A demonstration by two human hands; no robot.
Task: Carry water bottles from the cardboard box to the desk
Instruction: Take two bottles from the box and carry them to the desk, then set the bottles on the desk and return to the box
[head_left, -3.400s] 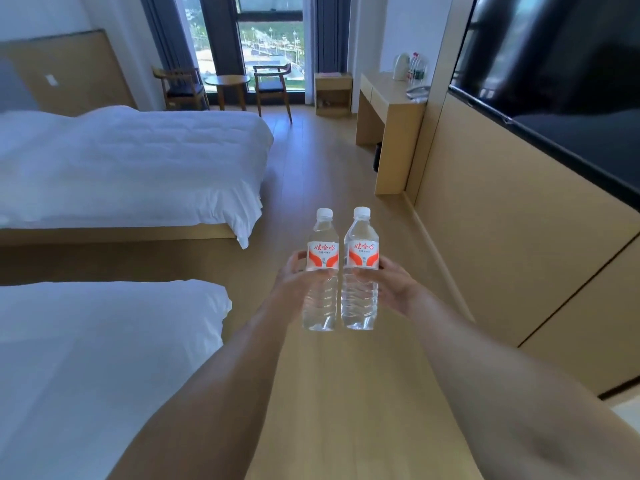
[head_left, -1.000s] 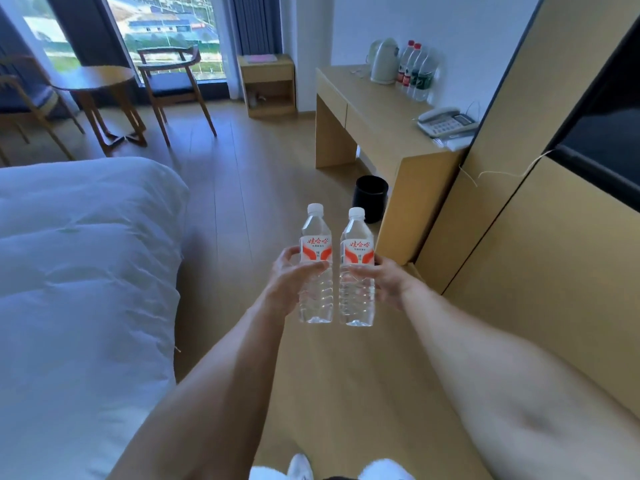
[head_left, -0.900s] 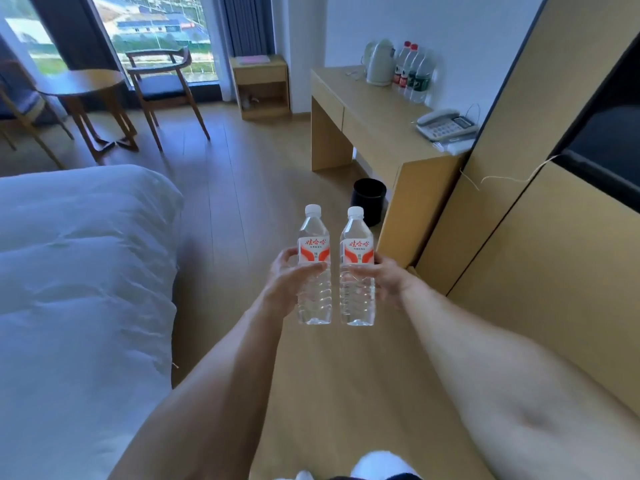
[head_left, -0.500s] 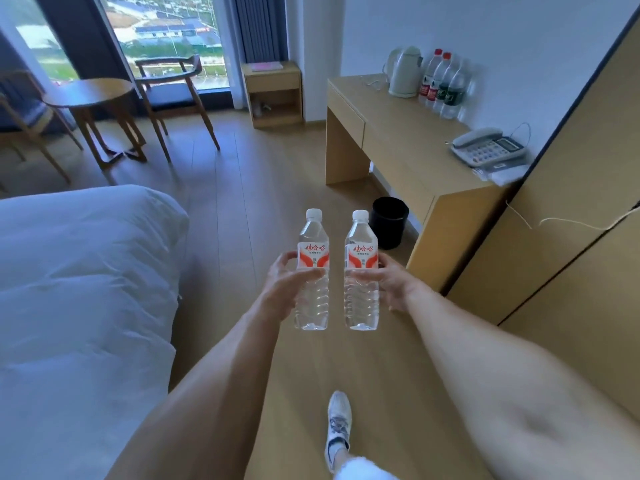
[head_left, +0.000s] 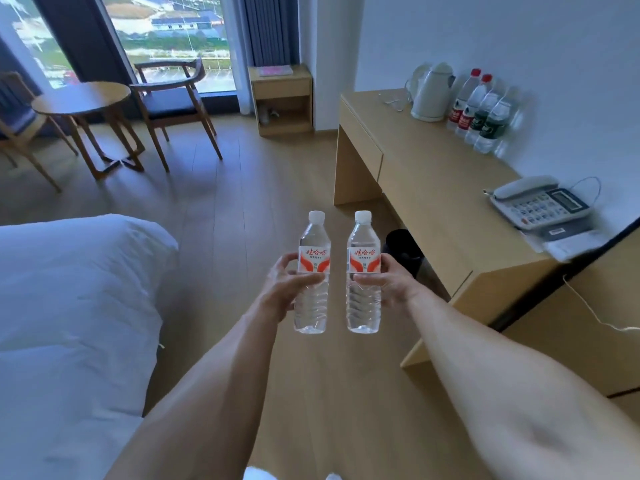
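I hold two clear water bottles upright in front of me, each with a white cap and a red-and-white label. My left hand (head_left: 282, 289) grips the left bottle (head_left: 312, 258) around its middle. My right hand (head_left: 388, 284) grips the right bottle (head_left: 363, 258) the same way. The bottles stand side by side with a small gap between them, above the wooden floor. The light wooden desk (head_left: 436, 188) stands to the right against the white wall, its near corner just right of my right hand. The cardboard box is not in view.
On the desk stand a white kettle (head_left: 431, 91), several bottles (head_left: 481, 112) by the wall and a telephone (head_left: 540, 202) with papers. A black bin (head_left: 403, 247) sits under the desk. A white bed (head_left: 69, 306) fills the left; a round table (head_left: 81, 98), chairs and a small cabinet (head_left: 282, 98) stand by the window.
I have walked forward through the room and the desk has come much closer on the right. Both hands keep gripping the bottles upright, with the gap between them slightly wider.
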